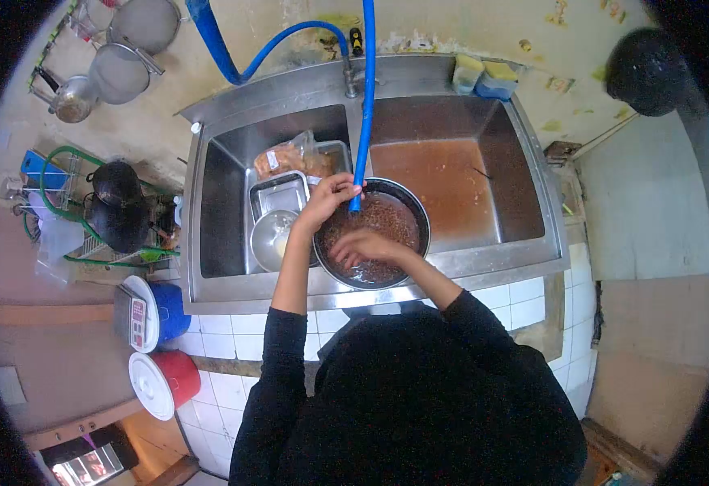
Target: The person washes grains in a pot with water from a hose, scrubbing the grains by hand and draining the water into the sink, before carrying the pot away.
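A dark round bowl [413,212] full of reddish-brown grains in water rests on the divider of a steel double sink [208,211]. My left hand [327,200] grips the end of a blue hose [363,97] that hangs down into the bowl. My right hand [364,245] is down in the bowl, fingers spread in the wet grains. Both arms wear black sleeves.
The left basin holds a steel tray [280,193], a small steel bowl [270,239] and a plastic bag of food [289,155]. The right basin [451,182] holds brownish water. Sponges [484,77] sit on the back rim. Blue [168,308] and red [178,377] lidded buckets stand on the floor at left.
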Motion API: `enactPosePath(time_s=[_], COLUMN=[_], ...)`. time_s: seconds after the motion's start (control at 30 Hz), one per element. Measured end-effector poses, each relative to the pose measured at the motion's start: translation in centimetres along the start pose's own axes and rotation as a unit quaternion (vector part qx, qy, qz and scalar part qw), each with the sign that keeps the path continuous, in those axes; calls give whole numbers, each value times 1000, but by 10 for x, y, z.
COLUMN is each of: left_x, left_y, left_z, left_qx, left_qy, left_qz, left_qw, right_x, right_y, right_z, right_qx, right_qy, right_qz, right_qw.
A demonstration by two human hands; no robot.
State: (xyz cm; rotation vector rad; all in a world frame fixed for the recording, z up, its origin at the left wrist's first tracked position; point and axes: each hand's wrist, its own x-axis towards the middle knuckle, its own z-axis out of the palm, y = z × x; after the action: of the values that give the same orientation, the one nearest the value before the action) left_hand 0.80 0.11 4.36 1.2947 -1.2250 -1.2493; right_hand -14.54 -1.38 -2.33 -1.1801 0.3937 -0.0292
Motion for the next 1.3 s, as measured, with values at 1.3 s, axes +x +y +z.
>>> enactPosePath(time_s=[1.3], left_x=[10], left_y=[-23], left_z=[16], left_qx=[-58], left_qy=[33], left_qz=[11], left_qw=[998], right_x=[-17], right_y=[39], right_z=[-29], right_qx=[-62], right_qy=[511], right_qz=[-104], right_qw=[851])
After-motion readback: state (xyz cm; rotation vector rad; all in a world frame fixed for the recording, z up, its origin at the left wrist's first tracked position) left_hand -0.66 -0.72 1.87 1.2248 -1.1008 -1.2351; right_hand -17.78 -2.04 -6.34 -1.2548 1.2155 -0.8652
